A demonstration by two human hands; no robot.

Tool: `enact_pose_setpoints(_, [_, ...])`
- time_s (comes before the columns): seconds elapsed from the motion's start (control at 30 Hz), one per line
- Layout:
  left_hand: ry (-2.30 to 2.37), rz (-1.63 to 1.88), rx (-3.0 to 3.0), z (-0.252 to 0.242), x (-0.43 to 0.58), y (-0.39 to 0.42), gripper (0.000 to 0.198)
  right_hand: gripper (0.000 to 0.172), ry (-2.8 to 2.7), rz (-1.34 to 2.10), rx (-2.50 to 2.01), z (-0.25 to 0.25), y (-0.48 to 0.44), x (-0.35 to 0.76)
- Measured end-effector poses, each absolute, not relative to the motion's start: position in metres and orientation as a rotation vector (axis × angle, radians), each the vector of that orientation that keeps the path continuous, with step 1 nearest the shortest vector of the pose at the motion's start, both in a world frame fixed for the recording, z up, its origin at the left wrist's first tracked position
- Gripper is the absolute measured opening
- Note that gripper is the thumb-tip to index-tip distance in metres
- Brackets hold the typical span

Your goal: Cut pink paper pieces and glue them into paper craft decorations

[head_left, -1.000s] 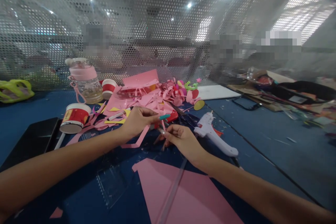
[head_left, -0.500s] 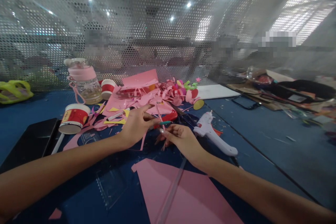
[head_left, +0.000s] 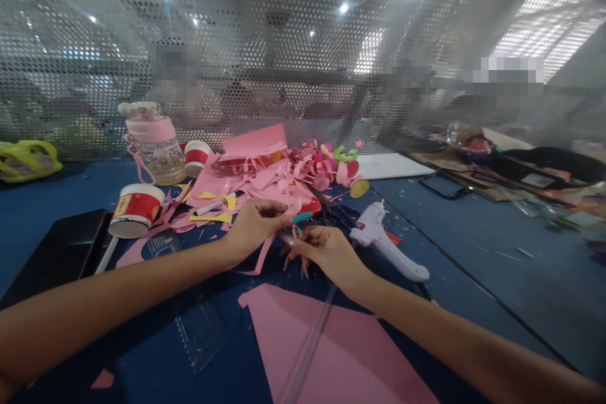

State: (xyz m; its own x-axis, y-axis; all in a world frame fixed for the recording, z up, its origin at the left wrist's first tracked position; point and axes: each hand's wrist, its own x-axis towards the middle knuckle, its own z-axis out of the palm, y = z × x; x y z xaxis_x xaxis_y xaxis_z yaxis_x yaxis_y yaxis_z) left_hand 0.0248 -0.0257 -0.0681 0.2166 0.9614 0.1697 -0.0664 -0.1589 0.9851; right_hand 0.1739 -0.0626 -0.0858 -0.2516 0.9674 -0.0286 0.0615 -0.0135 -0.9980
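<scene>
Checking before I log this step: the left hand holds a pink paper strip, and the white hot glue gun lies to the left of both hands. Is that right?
Not quite: the head view shows the white hot glue gun to the right of both hands, nearer the right hand. The left hand does hold a pink paper strip.

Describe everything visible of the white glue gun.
The glue gun, white and plastic-looking, lies on its side on the blue table, beyond the right forearm. Its nozzle points away; its handle slants rightward, an orange-red part, probably the trigger, between them. A dark cord seems to leave the handle. Nothing holds it.
</scene>
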Motion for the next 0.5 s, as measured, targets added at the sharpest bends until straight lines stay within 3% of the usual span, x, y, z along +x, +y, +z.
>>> enact_pose_setpoints(0.37, [0.877,1.131,1.305,-0.083,0.026,-0.024,0.040,0.037,-1.539,1.283,-1.193,-0.087,-0.067,0.171])
enact_pose_setpoints(0.5, [0.885,1.225,1.238,-0.089,0.024,-0.020,0.036,0.043,-1.755,0.752,-1.192,-0.076,-0.081,0.174])
